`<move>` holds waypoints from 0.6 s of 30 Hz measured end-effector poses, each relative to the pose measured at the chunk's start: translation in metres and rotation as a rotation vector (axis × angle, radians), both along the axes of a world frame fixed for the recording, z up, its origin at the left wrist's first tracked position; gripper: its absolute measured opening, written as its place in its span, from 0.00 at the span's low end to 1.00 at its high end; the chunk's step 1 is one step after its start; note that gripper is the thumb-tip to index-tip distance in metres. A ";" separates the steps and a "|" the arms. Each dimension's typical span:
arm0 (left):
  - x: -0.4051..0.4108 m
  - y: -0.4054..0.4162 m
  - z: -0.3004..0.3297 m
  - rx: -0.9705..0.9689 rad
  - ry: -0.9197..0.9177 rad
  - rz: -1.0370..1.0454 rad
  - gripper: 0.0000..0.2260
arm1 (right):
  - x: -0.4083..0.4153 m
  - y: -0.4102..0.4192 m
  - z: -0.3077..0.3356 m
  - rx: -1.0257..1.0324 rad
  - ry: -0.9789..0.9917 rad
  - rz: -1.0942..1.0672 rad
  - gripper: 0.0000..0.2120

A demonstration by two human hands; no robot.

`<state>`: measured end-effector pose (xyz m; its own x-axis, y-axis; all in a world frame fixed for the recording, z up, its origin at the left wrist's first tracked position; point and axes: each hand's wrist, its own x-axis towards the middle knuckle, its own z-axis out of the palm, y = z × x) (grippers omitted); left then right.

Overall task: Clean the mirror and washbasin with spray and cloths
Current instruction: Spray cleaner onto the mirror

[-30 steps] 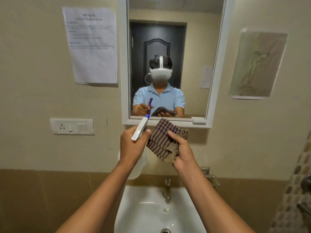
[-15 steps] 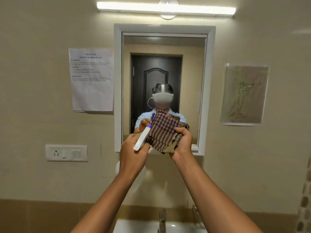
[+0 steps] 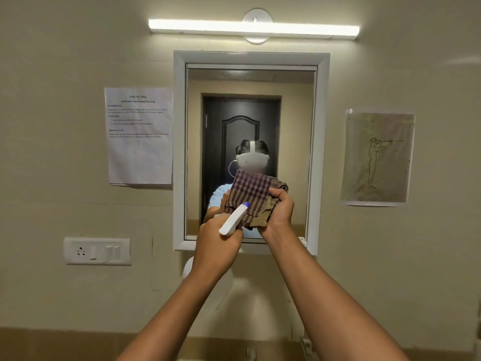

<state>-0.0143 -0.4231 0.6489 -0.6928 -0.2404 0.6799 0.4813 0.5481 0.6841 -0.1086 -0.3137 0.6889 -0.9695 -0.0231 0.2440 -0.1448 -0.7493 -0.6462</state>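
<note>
A white-framed mirror hangs on the beige wall straight ahead. My left hand grips a white spray bottle with a blue nozzle tip pointing up and right, toward the cloth. The bottle's round body hangs below my fist. My right hand holds a folded brown and purple checked cloth in front of the lower part of the mirror. The washbasin is out of view; only the top of its tap shows at the bottom edge.
A printed paper sheet is stuck left of the mirror and a line drawing right of it. A white switch and socket plate sits low on the left. A tube light glows above the mirror.
My view has tilted upward, so the basin has dropped out of sight and the light has come in. Both hands have risen in front of the lower mirror, cloth and nozzle close together.
</note>
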 end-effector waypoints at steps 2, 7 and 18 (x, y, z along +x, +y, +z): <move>-0.003 0.003 0.001 0.004 -0.028 0.006 0.07 | -0.005 0.001 0.005 0.005 0.012 -0.016 0.12; -0.008 0.009 0.008 -0.020 -0.028 0.028 0.03 | -0.018 0.002 0.013 0.026 0.046 -0.052 0.17; -0.009 0.011 0.016 0.021 -0.012 0.089 0.04 | -0.024 0.004 0.013 0.091 0.015 -0.088 0.21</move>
<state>-0.0233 -0.4122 0.6649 -0.6761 -0.3151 0.6661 0.4232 0.5739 0.7011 -0.1327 -0.3094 0.7019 -0.9652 0.0391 0.2587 -0.2170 -0.6720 -0.7081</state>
